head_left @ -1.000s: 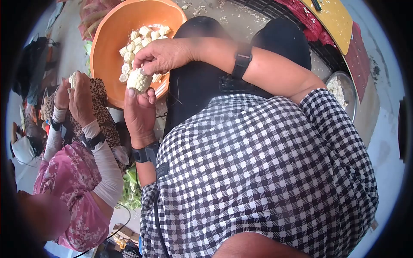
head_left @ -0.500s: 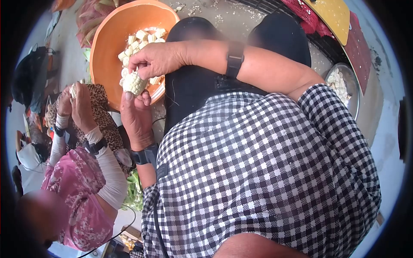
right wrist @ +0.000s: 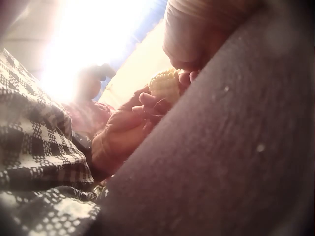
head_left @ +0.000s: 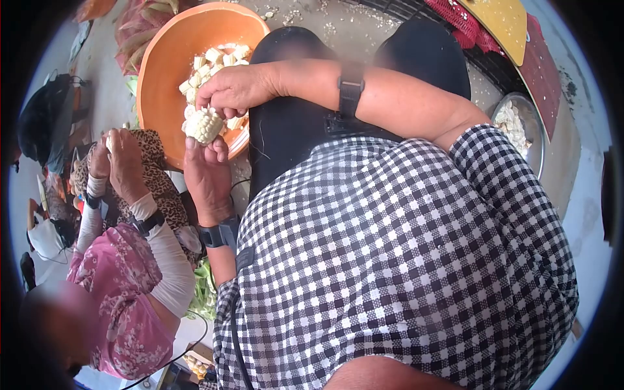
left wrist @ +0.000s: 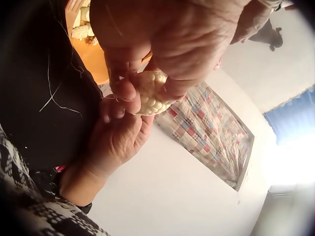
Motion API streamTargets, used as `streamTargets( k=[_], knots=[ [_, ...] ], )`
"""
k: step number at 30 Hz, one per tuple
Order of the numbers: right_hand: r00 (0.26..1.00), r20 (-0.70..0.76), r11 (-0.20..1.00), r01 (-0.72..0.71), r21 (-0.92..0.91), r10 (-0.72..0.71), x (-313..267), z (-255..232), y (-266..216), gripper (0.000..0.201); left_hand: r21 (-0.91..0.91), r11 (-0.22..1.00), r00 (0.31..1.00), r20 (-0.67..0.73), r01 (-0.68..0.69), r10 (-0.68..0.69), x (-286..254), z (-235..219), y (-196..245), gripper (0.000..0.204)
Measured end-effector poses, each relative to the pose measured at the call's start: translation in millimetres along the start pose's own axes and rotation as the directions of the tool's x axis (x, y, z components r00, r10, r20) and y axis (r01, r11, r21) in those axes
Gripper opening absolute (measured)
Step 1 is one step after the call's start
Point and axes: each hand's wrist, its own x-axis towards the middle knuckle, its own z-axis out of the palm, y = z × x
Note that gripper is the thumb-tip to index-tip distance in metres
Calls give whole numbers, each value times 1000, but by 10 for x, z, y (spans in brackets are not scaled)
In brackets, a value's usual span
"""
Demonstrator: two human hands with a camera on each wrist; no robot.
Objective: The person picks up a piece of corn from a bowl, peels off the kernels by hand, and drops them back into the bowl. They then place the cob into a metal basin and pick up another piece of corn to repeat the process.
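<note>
In the head view, a short piece of pale corn cob is held between both hands over the near rim of an orange basin. My left hand grips it from below, thumb along its side. From above, my right hand bends over the upper end, its fingers curled against the kernels. Rows of kernels still cover the side that faces up. The left wrist view shows the corn cob piece between the fingers of both hands. Inside the basin lie several cut corn cob pieces.
Left of me, another person in a pink flowered top holds something small and pale between both hands. A metal bowl with pale contents stands at right, near a yellow board. Loose kernels dot the floor.
Both hands and the corn cob piece have shifted slightly in the head view. My right fingers have curled further over the cob's upper end, and the thumb is less visible.
</note>
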Motion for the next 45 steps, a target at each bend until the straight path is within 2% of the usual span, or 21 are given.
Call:
streamTargets(
  k=[2, 8, 11, 14, 15, 18, 23, 26, 29, 36, 39, 42, 45],
  knots=[
    [1000, 6, 999, -8, 35, 8, -11, -10, -30, 31, -12, 1000, 1000, 13, 1, -1, 16, -16, 5, 42],
    [985, -27, 970, 166, -180, -173, -5, 6, 56, 37, -107, 994, 999, 49, 17, -12, 45, -64, -18, 43],
    [990, -8, 971, 140, -192, -144, -21, 9, 18, 36, -117, 993, 998, 54, 26, -20, 45, -49, -16, 43],
    [991, 3, 983, 132, -129, -133, -4, 4, 69, 33, -125, 992, 995, 101, 27, -15, 54, -69, -33, 43],
    [989, -3, 978, 146, -150, -149, -2, 4, 79, 31, -128, 991, 992, 123, 27, -11, 55, -73, -37, 43],
    [981, -27, 954, 182, -239, -194, 3, 15, 96, 26, -82, 996, 999, -1, 47, -47, 52, -8, -43, 43],
    [964, -58, 886, 213, -412, -259, -8, 14, 104, 22, -104, 991, 995, 57, 84, -78, 67, 7, -82, 42],
    [967, -67, 887, 197, -418, -247, 7, 22, 106, 21, -155, 982, 993, 78, 105, -94, 94, -19, -95, 41],
    [965, -89, 919, 206, -336, -248, 2, 19, 126, 19, -235, 963, 988, 115, 130, -105, 100, -5, -101, 40],
    [988, -15, 961, 147, -235, -155, -14, -4, 80, 18, -316, 927, 975, 150, 203, -162, 89, 11, -51, 38],
    [985, -16, 955, 164, -247, -174, -20, 0, 68, 18, -362, 916, 978, 173, 171, -114, 69, -23, -68, 39],
    [976, -31, 946, 200, -255, -215, -44, 9, 50, 18, -514, 779, 915, 358, 360, -187, 69, -46, 15, 45],
    [981, -42, 955, 176, -237, -191, -27, -1, 26, 17, -509, 800, 929, 337, 317, -154, 60, -39, 20, 47]
  ],
)
